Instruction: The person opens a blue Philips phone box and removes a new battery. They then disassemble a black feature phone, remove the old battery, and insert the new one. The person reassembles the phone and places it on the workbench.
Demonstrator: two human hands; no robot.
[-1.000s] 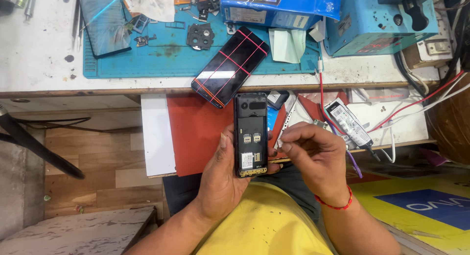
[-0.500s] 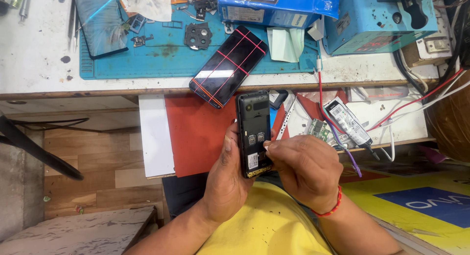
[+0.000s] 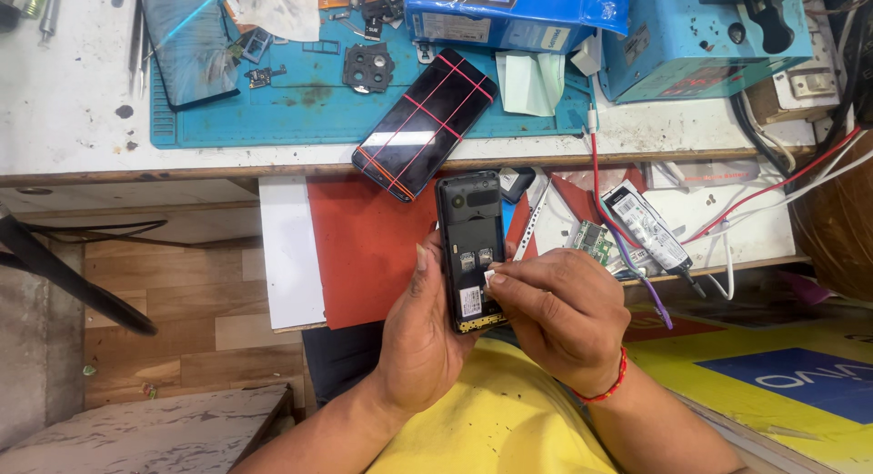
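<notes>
My left hand (image 3: 420,337) grips a small black phone (image 3: 468,221) with its back cover off, held upright over the open drawer, its card slots and a white label showing. My right hand (image 3: 556,312) pinches a small white card (image 3: 496,276) against the phone's right side at the slot area. A red thread band circles my right wrist. The phone's lower end is hidden by my fingers.
A black smartphone with crossed red lines (image 3: 426,121) hangs over the bench edge on a blue work mat (image 3: 300,110). Blue boxes (image 3: 514,15), a blue machine (image 3: 705,37), red and white cables (image 3: 746,210), a phone battery (image 3: 646,226), a green circuit board (image 3: 593,241) and a red sheet (image 3: 368,247) surround my hands.
The view has shifted slightly. My right hand has moved left and lower onto the phone's slot area, with the small white card pressed against it.
</notes>
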